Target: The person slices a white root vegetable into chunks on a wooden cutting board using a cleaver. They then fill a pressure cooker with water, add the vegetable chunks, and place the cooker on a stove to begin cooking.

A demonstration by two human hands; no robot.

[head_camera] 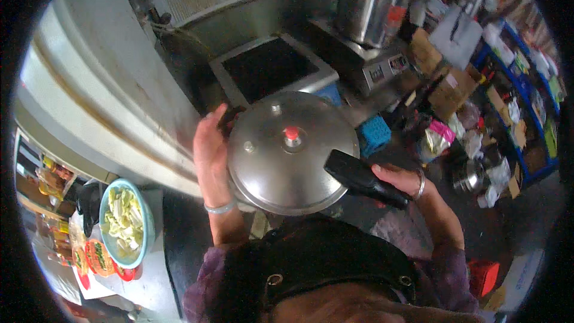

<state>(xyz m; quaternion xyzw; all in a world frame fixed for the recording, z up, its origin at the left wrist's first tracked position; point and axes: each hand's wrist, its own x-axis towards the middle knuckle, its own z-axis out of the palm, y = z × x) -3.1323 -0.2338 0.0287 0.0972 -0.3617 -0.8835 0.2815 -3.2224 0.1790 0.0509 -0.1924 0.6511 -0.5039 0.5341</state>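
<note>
A steel pressure cooker (273, 175) with a domed lid is in front of my body. On its lid are a red-topped pressure valve (292, 133) and two small metal fittings. My right hand (400, 180) grips its long black handle (358, 175) at the lower right. Along the cooker's left side lies my left hand (210, 152), supporting it by that edge; the fingers' hold is partly hidden behind the rim. Just beyond the cooker is an induction cooktop (271, 65) with a black glass top and steel frame.
A tall steel stockpot (374, 9) stands on a second cooker unit (381, 69). At left, a light-blue basin (150, 220) of cut cabbage (123, 217) sits beside orange-red bowls on a counter (150, 285). A blue basket (376, 134), boxes and blue shelving (540, 130) crowd the right.
</note>
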